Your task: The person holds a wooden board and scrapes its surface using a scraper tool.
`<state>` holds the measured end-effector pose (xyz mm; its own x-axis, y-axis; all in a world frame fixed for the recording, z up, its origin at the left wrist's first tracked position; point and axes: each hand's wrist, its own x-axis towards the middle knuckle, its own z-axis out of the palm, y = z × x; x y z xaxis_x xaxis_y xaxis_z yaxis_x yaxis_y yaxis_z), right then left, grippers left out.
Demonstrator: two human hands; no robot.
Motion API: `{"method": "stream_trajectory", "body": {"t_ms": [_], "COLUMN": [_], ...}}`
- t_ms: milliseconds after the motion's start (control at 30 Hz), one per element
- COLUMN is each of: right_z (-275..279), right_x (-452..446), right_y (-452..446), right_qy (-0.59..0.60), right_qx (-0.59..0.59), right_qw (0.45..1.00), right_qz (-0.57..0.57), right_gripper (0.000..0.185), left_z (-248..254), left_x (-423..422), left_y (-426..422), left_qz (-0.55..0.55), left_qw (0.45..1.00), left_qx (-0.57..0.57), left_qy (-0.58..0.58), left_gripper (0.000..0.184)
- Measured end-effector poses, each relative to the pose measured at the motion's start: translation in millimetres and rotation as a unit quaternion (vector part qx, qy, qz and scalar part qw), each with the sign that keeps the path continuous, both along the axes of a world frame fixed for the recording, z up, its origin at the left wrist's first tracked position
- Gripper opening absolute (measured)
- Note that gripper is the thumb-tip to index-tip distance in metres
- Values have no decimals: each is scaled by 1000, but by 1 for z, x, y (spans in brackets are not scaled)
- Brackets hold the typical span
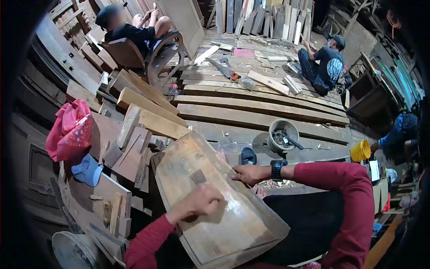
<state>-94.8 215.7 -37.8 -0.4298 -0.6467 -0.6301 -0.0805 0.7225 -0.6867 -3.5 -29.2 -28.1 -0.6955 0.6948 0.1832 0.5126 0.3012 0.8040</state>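
Clock hours are counted from the middle of the view. At 6 o'clock, a big wooden panel (237,219) is seen lying at a slant, with a shiny patch on its face. Its edge is held by the right hand (251,174) near 5 o'clock. The thumb is put over the top, and the fingers are closed on the edge. A black watch (277,169) is worn on that wrist.

The left hand (199,202) is placed over the panel's face at 6 o'clock. Its fingers are curled in like a fist; whether anything is held inside cannot be told. A small dark flat piece (197,176) is seen just past the knuckles, at their 12 o'clock side. Red sleeves (358,197) are worn on both arms, and black trousers (304,219) are seen beside the panel.

At 3 o'clock, a grey bucket (275,145) is filled with dark bits, and farther out a yellow bucket (360,151) is seen. A dark slipper (248,157) is left near 4 o'clock. A pink bag (69,130) is set at 9 o'clock. A person (139,38) is seated in a chair (123,54) at 11 o'clock, and another person (324,67) is seen sitting low at 2 o'clock.
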Motion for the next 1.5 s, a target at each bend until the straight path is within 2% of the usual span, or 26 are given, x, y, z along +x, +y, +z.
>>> {"method": "stream_trajectory", "body": {"t_ms": [33, 100, 167, 200, 233, 300, 367, 433, 467, 500, 567, 600, 700, 767, 833, 867, 900, 1000, 1033, 1100, 1167, 1200, 1233, 1300, 1367, 1500], "right_z": [-3, -11, -60, -30, 3, -12, -3, -21, -27, -25, -3, -23, 16, -36, 1, -22, -6, -21, -29, -27, -23, -39, -5, -21, -20, -3], "right_x": [0, 1, 1, 5, 1, 2, 0, 1, -5, 0, -1, 0, 0, 1, 2, 2, 0, -1, 0, -3, 2, 2, -1, -2, 4, 1], "right_y": [1, 3, 14, 10, 3, 4, 2, 9, 14, 11, 3, 5, -2, 11, 5, 9, 5, 6, 7, 11, 9, 12, 4, 7, 4, 4], "right_qy": [11, -18, 136, 57, -14, 22, 20, 55, 69, 70, -30, 6, -35, 69, 20, -24, -10, 22, 41, 62, 48, 99, -17, 43, 17, 31], "right_qx": [6, 5, -81, -41, 0, -25, 3, -74, -67, -62, 6, -5, 25, -48, -7, -53, -22, -48, -43, -30, -31, -43, 5, -34, -34, -4], "right_qw": [1000, 1000, 987, 997, 1000, 999, 1000, 995, 995, 995, 999, 1000, 999, 996, 1000, 998, 1000, 999, 998, 997, 998, 994, 1000, 998, 999, 999], "right_qz": [7, -10, 31, 12, -3, 13, 7, 30, 36, 40, -16, -12, -13, 22, 12, -17, 0, 10, 18, 24, 13, 30, 0, 21, 9, 11], "right_gripper": [46, 48, 48, 48, 49, 50, 51, 51, 50, 49, 47, 48, 49, 48, 48, 47, 46, 49, 50, 52, 52, 51, 48, 46, 46, 43], "left_z": [-12, -19, 15, 23, 20, 7, -10, -14, -3, 17, 37, 33, 6, -4, 19, 30, 36, 16, -8, -14, 19, 35, 32, 19, -17, 24], "left_x": [-12, -5, 23, 31, 28, 11, -8, -19, -4, 11, 33, 26, 8, -6, 17, 25, 29, 2, -13, -6, 20, 30, 28, 12, -16, 22], "left_y": [-6, -9, 12, 17, 14, 3, -15, -21, -15, -3, 15, 12, 3, -6, 5, 13, 16, 2, -8, -13, 4, 12, 10, -5, -26, 3], "left_qz": [79, 61, -19, -75, -65, -44, 51, 112, 63, 4, -107, -85, -7, 69, -30, -85, -136, -6, 44, 54, -43, -97, -90, -73, 78, -51], "left_qw": [997, 997, 1000, 997, 998, 999, 999, 993, 997, 1000, 992, 995, 1000, 997, 1000, 996, 991, 999, 998, 990, 999, 994, 995, 997, 993, 998], "left_qx": [-3, -48, 13, -5, 1, 10, -13, -37, 14, 4, 43, 43, 16, -41, 2, -9, -18, 2, -39, -101, -16, -17, -10, -4, -48, 25], "left_qy": [18, -4, 9, -2, -4, -3, -5, -30, -49, -14, -47, -33, -12, 5, -3, 1, 4, -34, 2, -84, -24, -47, -45, -34, -72, 1], "left_gripper": [24, 24, 24, 24, 22, 20, 22, 22, 22, 22, 22, 22, 24, 25, 26, 25, 24, 22, 23, 25, 25, 23, 23, 23, 25, 21]}}
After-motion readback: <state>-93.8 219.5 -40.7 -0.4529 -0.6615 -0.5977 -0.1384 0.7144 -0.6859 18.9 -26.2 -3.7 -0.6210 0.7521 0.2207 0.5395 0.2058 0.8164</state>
